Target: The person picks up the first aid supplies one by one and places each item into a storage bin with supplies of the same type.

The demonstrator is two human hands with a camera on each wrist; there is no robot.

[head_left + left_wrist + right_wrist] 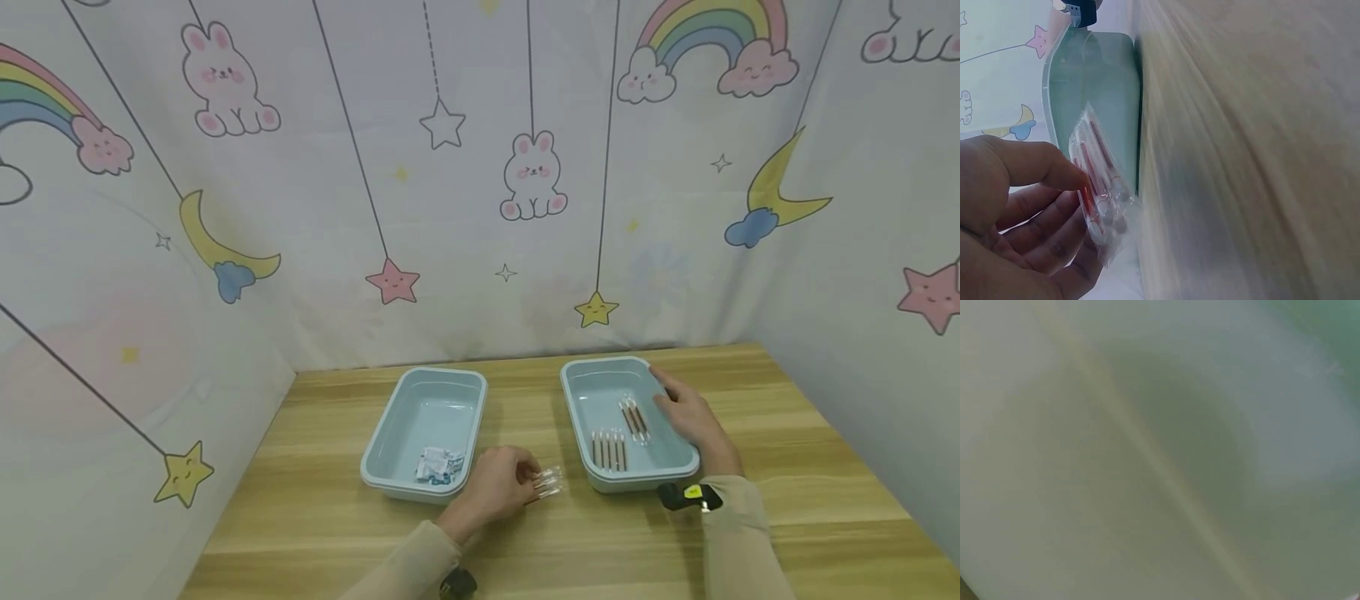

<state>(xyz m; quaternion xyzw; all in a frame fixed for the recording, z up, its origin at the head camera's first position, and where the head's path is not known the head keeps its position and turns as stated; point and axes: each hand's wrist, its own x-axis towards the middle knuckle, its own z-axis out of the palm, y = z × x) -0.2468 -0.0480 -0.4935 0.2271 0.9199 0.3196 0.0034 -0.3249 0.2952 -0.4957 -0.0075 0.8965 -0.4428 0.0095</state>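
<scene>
My left hand (497, 485) pinches a clear packet of brown-stemmed cotton swabs (548, 483) between thumb and fingers, low over the table between two pale blue trays. In the left wrist view the packet (1099, 181) shows white tips through crinkled plastic. My right hand (693, 417) holds the right tray (600, 367) by its right rim, thumb on the inner side. Inside that tray lie a row of cotton swabs (608, 451) at the front and a smaller wrapped group (634, 419) behind it. The right wrist view is a blurred close-up of the tray wall (1116, 519).
The left tray (442, 375) holds several small white and blue sachets (438, 466) at its front end. Both trays stand on a wood-grain table (517, 392). A cartoon-printed fabric wall (465, 208) closes off the back and both sides.
</scene>
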